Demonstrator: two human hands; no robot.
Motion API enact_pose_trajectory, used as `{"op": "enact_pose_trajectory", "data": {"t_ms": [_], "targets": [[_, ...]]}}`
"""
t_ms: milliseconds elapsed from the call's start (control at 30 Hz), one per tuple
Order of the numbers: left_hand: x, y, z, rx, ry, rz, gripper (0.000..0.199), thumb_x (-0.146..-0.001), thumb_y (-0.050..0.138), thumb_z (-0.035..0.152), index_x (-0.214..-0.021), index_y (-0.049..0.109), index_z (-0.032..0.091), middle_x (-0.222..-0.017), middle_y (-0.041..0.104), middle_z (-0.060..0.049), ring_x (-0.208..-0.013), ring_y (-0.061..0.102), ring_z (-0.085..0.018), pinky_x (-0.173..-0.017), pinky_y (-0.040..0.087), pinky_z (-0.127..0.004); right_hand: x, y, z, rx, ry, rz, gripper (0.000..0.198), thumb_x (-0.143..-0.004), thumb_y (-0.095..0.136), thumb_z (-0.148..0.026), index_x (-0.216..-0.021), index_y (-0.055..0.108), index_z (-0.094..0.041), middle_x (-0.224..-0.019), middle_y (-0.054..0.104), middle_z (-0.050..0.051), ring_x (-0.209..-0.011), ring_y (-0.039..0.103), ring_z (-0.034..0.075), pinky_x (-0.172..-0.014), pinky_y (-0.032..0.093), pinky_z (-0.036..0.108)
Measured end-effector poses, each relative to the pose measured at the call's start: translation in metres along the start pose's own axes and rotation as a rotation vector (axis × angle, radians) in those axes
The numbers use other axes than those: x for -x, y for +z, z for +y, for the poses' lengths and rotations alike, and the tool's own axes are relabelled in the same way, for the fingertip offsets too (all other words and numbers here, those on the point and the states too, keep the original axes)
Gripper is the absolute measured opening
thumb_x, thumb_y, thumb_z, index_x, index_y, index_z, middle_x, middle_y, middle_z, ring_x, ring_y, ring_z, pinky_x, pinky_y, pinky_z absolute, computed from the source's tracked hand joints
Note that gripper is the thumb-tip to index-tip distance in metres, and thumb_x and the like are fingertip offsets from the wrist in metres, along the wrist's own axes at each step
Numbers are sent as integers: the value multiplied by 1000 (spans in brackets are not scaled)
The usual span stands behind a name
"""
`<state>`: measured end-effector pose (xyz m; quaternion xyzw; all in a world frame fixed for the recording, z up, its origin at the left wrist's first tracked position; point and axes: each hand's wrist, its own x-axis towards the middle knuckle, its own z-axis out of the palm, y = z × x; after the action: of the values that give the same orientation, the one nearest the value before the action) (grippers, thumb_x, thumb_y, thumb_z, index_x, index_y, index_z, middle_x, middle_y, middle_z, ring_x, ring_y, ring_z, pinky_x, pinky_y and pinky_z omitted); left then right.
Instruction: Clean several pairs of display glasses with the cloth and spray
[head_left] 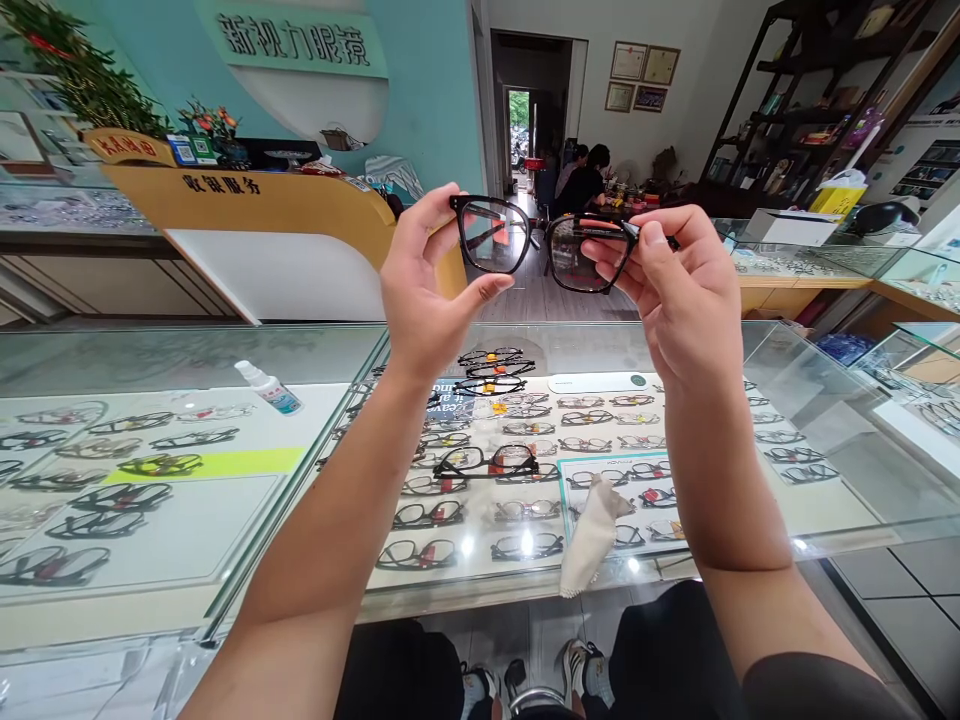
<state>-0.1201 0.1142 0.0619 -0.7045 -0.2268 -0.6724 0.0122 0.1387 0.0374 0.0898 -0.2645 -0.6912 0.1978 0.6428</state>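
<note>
A pair of dark-framed eyeglasses (539,228) is held up at the height of the counter behind, lenses side by side. My left hand (429,275) grips its left end, fingers at the upper corner and thumb stretched out below the lens. At the other end, my right hand (686,280) pinches the frame near the hinge, with some fingers showing through the right lens. Below, on the glass display counter (480,590), lie another pair of black glasses (487,460), a crumpled pale cloth (592,540) and a white spray bottle (268,388).
Rows of eyeglasses (427,513) fill the glass case. A yellow and white cashier desk (285,240) stands at the back left. Two people (585,180) sit by a table near the doorway. At the right are more glass cases (810,262) and a dark shelf (787,110).
</note>
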Motion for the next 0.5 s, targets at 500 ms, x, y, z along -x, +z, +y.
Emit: {"op": "enact_pose_trajectory", "data": {"t_ms": [500], "targets": [[-13, -27, 51, -170, 338, -322, 101, -72, 88, 82, -154, 63, 29, -141, 71, -12, -133, 69, -35, -116, 60, -56, 0, -11, -22, 251, -17, -284, 18, -97, 82, -45, -90, 83, -28, -118, 82, 6, -118, 75, 30, -113, 56, 56]]}}
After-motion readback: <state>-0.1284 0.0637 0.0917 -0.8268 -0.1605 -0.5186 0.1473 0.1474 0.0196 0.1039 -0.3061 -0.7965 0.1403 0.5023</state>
